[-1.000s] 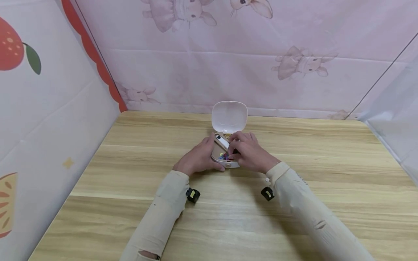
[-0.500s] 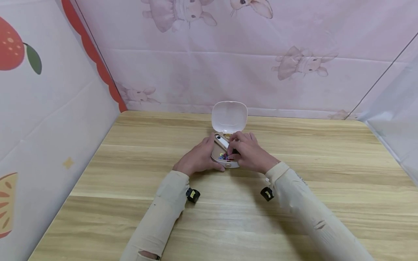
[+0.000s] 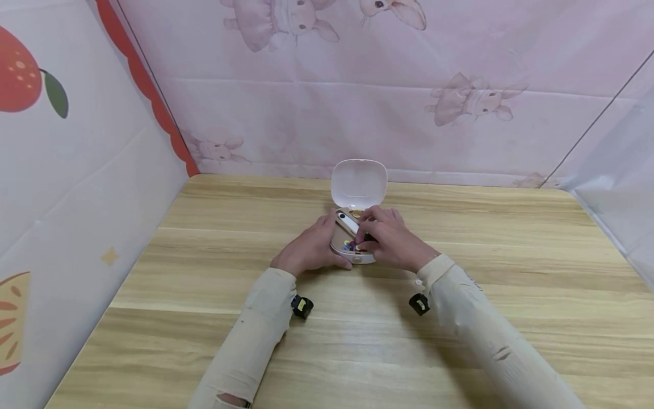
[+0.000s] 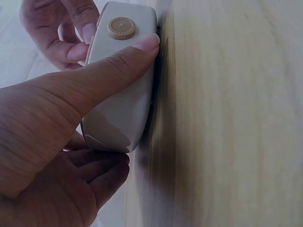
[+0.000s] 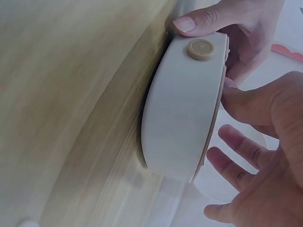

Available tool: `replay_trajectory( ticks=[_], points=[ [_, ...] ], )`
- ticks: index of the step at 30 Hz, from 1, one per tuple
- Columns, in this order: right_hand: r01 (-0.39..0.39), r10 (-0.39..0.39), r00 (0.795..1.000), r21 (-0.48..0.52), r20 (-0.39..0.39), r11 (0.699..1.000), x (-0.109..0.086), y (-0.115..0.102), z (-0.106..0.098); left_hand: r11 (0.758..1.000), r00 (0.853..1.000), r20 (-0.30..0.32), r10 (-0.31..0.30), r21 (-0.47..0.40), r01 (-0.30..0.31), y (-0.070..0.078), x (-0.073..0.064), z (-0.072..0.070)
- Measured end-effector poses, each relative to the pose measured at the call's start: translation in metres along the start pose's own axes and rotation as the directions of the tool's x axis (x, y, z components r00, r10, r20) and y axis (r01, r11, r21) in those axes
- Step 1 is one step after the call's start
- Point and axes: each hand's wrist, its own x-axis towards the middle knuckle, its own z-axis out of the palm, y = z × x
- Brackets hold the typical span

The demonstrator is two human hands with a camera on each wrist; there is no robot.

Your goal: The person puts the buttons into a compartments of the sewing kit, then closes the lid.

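A small white case (image 3: 359,259) stands on the table with its lid (image 3: 359,184) raised at the back. My left hand (image 3: 313,247) grips the case from the left, its thumb across the front wall beside the tan round clasp (image 4: 121,27) and fingers round the side. Inside lie several small colourful pieces (image 3: 349,245), a long white piece with a dark dot (image 3: 348,222) and a gold-coloured item (image 3: 356,213). My right hand (image 3: 390,238) reaches over the right rim, thumb and forefinger bent down at the colourful pieces; their tips are partly hidden. Its other fingers spread apart in the right wrist view.
The wooden table (image 3: 327,352) spreads out around the case. A tiny whitish object (image 3: 418,282) lies beside the right wrist. A pink printed cloth (image 3: 306,113) hangs behind the table, and a white one (image 3: 76,187) hangs on the left.
The colourful pieces in the case have shifted slightly under the right fingers, and a yellow one now shows near the fingertips. Both hands and the case keep nearly the same place.
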Motion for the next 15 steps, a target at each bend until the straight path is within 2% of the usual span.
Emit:
replay_trajectory(
  ticks=[15],
  points=[
    [-0.094,0.094,0.996,0.013,-0.009,0.996,-0.014,0.013,-0.020,1.000,1.000,0.005,-0.026,-0.010,0.026,0.001,0.001,0.001]
  ],
)
